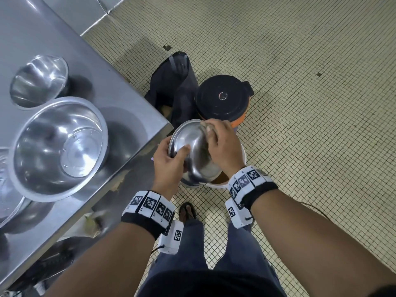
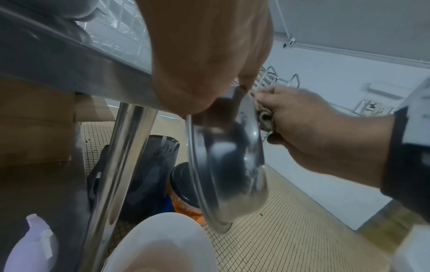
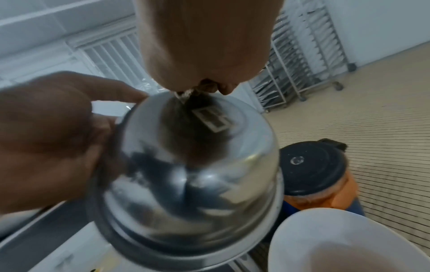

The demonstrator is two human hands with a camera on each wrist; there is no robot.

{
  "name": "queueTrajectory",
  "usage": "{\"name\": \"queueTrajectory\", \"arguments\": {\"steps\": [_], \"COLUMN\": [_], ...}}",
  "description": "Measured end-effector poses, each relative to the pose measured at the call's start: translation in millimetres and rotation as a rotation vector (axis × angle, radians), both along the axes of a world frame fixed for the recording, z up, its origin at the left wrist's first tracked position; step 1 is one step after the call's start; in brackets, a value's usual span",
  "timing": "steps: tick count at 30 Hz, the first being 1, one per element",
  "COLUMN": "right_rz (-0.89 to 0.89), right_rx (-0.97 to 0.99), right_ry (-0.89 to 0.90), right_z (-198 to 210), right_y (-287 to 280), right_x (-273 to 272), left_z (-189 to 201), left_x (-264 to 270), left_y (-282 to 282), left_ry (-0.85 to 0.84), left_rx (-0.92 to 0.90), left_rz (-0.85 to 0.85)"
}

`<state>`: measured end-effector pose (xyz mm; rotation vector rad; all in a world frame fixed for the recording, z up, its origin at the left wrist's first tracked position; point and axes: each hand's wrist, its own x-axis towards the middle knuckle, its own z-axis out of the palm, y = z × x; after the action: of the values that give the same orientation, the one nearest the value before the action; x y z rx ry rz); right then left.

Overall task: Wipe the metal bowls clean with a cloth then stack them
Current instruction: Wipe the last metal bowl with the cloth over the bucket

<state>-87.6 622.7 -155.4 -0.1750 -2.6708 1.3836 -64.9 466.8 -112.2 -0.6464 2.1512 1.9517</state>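
Observation:
A small metal bowl (image 1: 192,151) hangs tipped on its side over the floor, just off the table corner. My left hand (image 1: 169,159) grips its rim (image 2: 197,165), thumb on the outer wall. My right hand (image 1: 222,144) holds a bunched grey-brown cloth (image 1: 206,127) against the bowl's outside (image 3: 190,165); the cloth (image 2: 264,119) shows only partly between the fingers. On the steel table (image 1: 132,99) stand a large bowl (image 1: 62,146) and a smaller one (image 1: 40,80) behind it. Part of another bowl's rim (image 1: 8,211) shows at the left edge.
Below the hands stands a white bucket (image 3: 325,239) on the tiled floor (image 1: 300,103). Beyond it are an orange container with a black lid (image 1: 222,99) and a dark bag (image 1: 173,86). A table leg (image 2: 121,147) and a white bottle (image 2: 32,246) lie under the table. Wire racks (image 3: 302,55) stand far off.

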Motion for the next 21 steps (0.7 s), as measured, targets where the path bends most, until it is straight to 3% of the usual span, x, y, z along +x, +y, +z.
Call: {"name": "queueTrajectory", "arguments": {"steps": [7, 9, 13, 15, 21], "right_rz": [-0.166, -0.156, 0.132, 0.189, -0.021], "right_rx": [-0.08, -0.095, 0.02, 0.077, 0.176], "right_ry": [-0.281, -0.214, 0.1, 0.171, -0.061], "right_z": [-20.4, -9.3, 8.0, -0.5, -36.1], "right_y": [18.2, 4.9, -27.6, -27.4, 9.5], "right_x": [5.7, 15.7, 49.3, 58.6, 63.1], "left_z": [-2.7, -1.6, 2.8, 4.2, 2.6], "left_x": [1.2, -3.1, -14.2, -18.5, -21.1], "left_y": [-5.6, -1.3, 7.3, 7.1, -2.1], "left_ry": [-0.021, -0.031, -0.042, -0.055, -0.075], "left_rx": [-0.003, 0.024, 0.075, 0.097, 0.078], "left_rz": [0.057, 0.087, 0.164, 0.187, 0.195]}}
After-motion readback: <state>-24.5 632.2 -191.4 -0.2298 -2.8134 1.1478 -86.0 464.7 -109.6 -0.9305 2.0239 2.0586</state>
